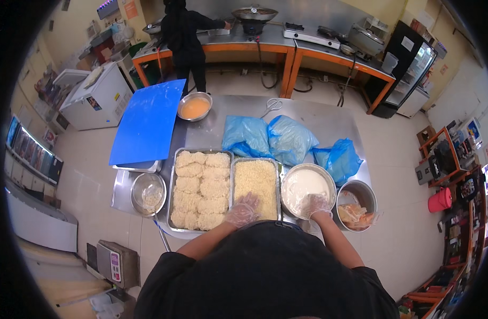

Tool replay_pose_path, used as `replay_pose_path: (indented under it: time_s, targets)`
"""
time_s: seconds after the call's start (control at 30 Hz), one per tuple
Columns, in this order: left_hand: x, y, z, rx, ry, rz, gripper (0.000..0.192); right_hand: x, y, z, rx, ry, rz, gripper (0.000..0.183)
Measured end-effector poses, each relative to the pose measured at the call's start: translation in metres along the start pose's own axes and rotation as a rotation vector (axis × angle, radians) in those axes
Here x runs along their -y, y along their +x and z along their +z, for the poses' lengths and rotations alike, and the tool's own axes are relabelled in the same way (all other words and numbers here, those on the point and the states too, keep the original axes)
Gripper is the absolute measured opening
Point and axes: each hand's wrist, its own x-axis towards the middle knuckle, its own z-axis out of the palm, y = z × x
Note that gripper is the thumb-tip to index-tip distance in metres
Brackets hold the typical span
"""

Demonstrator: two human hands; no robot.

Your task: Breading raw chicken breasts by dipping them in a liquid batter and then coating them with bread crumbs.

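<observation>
My left hand (243, 210), in a clear plastic glove, rests with its fingers spread on the pale crumbs in a metal tray (232, 167). My right hand (318, 205), gloved the same way, reaches into a round bowl (283, 179) of creamy white batter (307, 185). Its fingertips are in the batter, so what they may hold is hidden. Left of the crumbs, a larger metal tray (173, 175) carries rows of crumb-coated pieces (200, 187). To the right of the batter stands a deep metal pot (372, 195) with a plastic bag (351, 213) of orange-toned contents.
Blue plastic bags (246, 135) lie behind the trays, near scissors (273, 105). A blue board (148, 121), a bowl of orange liquid (195, 107) and a long-handled strainer (149, 194) are at the left. Across the room, a person (184, 38) stands at a counter with burners.
</observation>
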Motion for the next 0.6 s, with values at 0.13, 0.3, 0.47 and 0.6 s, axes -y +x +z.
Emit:
replay_pose_path:
  time_s: [0.13, 0.3, 0.47, 0.6]
  targets:
    - [0.000, -0.001, 0.001, 0.002, 0.017, 0.003, 0.071, -0.004, 0.000, 0.004, -0.086, 0.026, -0.022, 0.047]
    - [0.000, -0.002, -0.002, 0.013, 0.026, 0.012, 0.072, 0.010, 0.000, -0.019, -0.034, 0.109, 0.106, 0.052]
    - [0.002, -0.004, 0.005, 0.012, 0.026, -0.007, 0.072, 0.035, -0.006, -0.056, 0.214, -0.012, 0.036, 0.051]
    - [0.000, 0.001, 0.004, -0.008, 0.005, 0.015, 0.072, 0.029, -0.006, -0.033, 0.149, 0.020, 0.066, 0.045]
